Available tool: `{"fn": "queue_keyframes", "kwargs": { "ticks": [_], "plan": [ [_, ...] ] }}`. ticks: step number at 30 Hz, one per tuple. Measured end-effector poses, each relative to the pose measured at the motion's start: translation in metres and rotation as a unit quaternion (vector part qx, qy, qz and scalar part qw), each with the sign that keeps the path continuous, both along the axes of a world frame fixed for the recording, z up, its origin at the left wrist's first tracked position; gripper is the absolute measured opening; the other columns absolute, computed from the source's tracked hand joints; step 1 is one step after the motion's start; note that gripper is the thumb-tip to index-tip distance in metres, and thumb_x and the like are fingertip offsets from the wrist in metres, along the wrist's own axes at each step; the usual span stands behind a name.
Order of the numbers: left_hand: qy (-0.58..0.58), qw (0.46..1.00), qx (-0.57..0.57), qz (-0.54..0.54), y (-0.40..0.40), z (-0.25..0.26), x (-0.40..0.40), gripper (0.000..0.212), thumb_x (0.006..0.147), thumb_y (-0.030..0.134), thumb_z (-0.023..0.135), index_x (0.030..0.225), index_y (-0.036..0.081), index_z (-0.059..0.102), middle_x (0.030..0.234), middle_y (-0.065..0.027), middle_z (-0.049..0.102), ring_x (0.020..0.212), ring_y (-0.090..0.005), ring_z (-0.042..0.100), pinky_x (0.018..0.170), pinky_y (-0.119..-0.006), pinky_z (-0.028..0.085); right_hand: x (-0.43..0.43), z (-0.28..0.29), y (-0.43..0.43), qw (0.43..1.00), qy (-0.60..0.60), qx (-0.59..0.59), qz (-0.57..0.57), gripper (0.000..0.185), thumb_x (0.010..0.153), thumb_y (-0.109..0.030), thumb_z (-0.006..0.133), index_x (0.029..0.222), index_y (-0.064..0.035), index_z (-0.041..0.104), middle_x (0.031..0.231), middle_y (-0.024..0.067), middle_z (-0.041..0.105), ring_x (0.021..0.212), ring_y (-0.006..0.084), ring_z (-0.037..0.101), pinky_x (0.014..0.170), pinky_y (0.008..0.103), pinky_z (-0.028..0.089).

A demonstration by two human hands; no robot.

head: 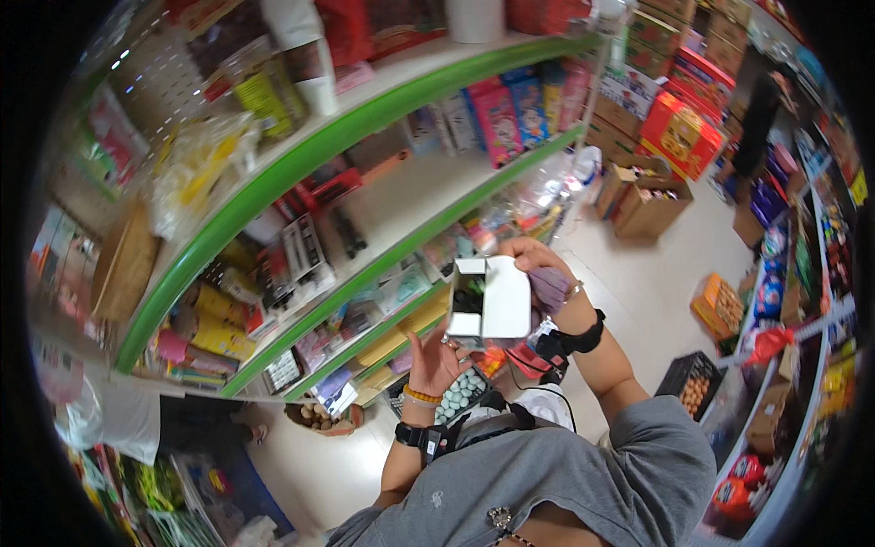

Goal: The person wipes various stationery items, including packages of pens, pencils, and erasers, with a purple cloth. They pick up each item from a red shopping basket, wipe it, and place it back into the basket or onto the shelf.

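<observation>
My right hand (pixel 536 258) grips the lid edge of a small white carton (pixel 506 301), thumb on top. The carton's flaps stand open, and dark contents, hard to make out, show inside. A bunched purple cloth (pixel 550 288) is tucked against the palm of that hand. My left hand (pixel 437 366), palm up with the thumb spread, is at the carton's lower left corner. Some of its fingers pass behind the carton, so whether they bear its weight is hidden. Both wrists wear black straps, and a yellow bead bracelet (pixel 420 394) is on the left.
Green-edged shelves (pixel 383 184) with packaged goods rise close ahead and left. Below my hands is a crate of pale eggs (pixel 465 395), beside a sack of round produce (pixel 321 418). Open cardboard boxes (pixel 646 198) stand on the floor. People stand at far right (pixel 755 130) and lower left (pixel 198 427).
</observation>
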State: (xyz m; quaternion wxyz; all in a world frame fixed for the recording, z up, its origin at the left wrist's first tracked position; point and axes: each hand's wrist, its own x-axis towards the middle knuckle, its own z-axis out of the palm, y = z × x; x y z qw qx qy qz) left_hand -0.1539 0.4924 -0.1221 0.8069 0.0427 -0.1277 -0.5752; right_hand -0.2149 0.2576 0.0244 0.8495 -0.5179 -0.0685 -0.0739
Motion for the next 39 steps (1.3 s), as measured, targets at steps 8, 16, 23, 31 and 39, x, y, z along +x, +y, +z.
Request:
{"fn": "queue_keyframes", "kwargs": {
  "ticks": [8,16,23,31,39],
  "plan": [
    [-0.112,0.963,0.174,-0.17,-0.071,-0.016,-0.043,0.062,0.088,0.06,0.041,0.133,0.016,0.038,0.109,-0.0057,0.06,0.09,-0.0219,0.062,0.067,-0.029,0.05,-0.129,0.011,-0.03,0.991,0.12,0.022,-0.056,0.028,0.075,-0.028,0.058,0.071,-0.001,0.054,0.059,0.0025,0.052,0.047,0.0071,0.051,0.041,0.018,0.042],
    [-0.227,0.922,0.301,-0.092,-0.106,-0.001,-0.043,0.028,0.093,0.027,0.053,0.11,0.005,0.052,0.088,-0.0042,0.062,0.075,-0.0122,0.059,0.059,-0.023,0.048,-0.188,-0.026,-0.057,0.936,0.196,-0.18,-0.232,0.018,0.081,-0.015,0.055,0.072,0.0014,0.056,0.061,-0.0018,0.049,0.054,0.0045,0.044,0.049,0.0213,0.037],
    [-0.433,0.834,0.341,0.03,-0.13,0.008,-0.049,0.031,0.084,0.013,0.066,0.108,0.004,0.05,0.083,-0.0022,0.061,0.063,-0.0075,0.057,0.047,-0.019,0.043,-0.195,-0.043,-0.057,0.797,0.314,-0.379,-0.35,0.023,0.078,-0.014,0.049,0.078,0.0061,0.06,0.059,0.0149,0.055,0.052,0.0182,0.051,0.053,0.0312,0.043],
    [-0.551,0.765,0.303,0.138,-0.147,0.025,-0.055,0.034,0.076,0.008,0.074,0.1,0.001,0.051,0.084,-0.0053,0.063,0.069,-0.0067,0.058,0.058,-0.02,0.047,-0.199,-0.072,-0.05,0.683,0.356,-0.448,-0.453,0.03,0.084,-0.027,0.052,0.085,0.0007,0.063,0.065,0.0219,0.059,0.056,0.0354,0.057,0.056,0.0396,0.047],
    [-0.359,0.887,0.291,0.013,-0.158,0.027,-0.054,0.034,0.082,0.017,0.069,0.108,0.002,0.053,0.086,-0.0037,0.063,0.067,-0.01,0.059,0.057,-0.021,0.048,-0.227,-0.072,-0.048,0.886,0.201,-0.113,-0.402,0.023,0.089,-0.02,0.057,0.104,-0.0031,0.056,0.1,0.0014,0.058,0.095,0.0109,0.051,0.084,0.0267,0.04]
  ]
}}
